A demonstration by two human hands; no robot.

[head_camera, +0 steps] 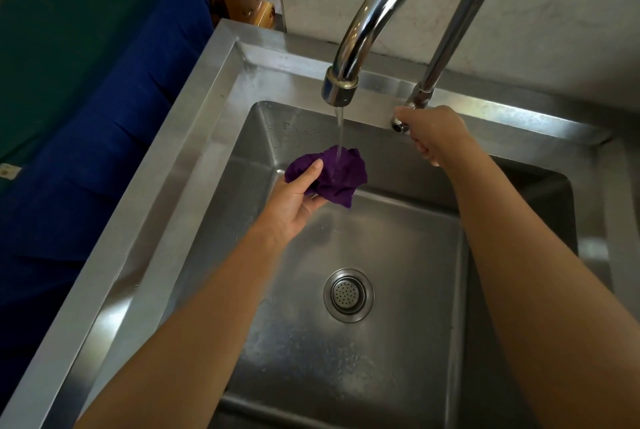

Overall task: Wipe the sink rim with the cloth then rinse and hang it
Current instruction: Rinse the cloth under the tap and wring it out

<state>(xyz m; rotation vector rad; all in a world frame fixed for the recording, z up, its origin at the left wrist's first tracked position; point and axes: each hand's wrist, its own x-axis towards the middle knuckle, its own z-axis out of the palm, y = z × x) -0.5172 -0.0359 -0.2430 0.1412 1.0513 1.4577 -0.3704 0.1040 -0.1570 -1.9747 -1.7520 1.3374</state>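
Purple cloth (334,175), bunched, was held over the basin by the left hand (294,201). The thumb (311,172) pressed on its near-left edge, the curled fingers (316,202) closed beneath it, and most of the fabric stood out beyond the fingertips. A thin water stream (339,127) fell from the faucet spout (341,87) onto the cloth just past the thumb. To the right of these fingers, apart from the cloth, the right hand (431,132) was curled round the tap handle (399,124), whose round end showed beyond its thumb. The sink rim (207,137) ran outside both hands. The drain strainer (348,294) lay on the basin floor, nearer the viewer than the cloth-holding fingers. Blue fabric (104,123) lay left of the sink.
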